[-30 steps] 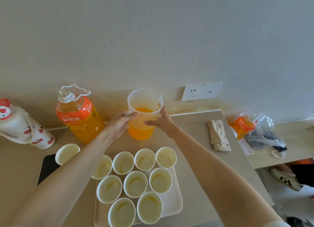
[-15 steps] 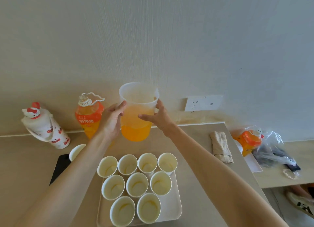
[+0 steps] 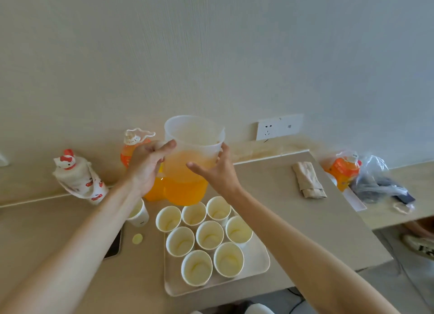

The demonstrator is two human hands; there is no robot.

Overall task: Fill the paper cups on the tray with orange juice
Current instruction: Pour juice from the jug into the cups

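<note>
Pale textured wall (image 3: 211, 43), double socket (image 3: 279, 127), beige counter (image 3: 293, 203), lower side shelf (image 3: 399, 210), grey floor (image 3: 404, 281).

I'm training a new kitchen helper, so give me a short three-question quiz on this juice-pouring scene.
1. True or false: the jug is full of juice to its brim.
2. What lies on the counter to the right of the tray? A) folded cloth B) phone C) spoon
3. Which hands hold the jug?

Key:
1. False; its upper part is empty.
2. A.
3. Both, the left hand and the right hand.
</note>
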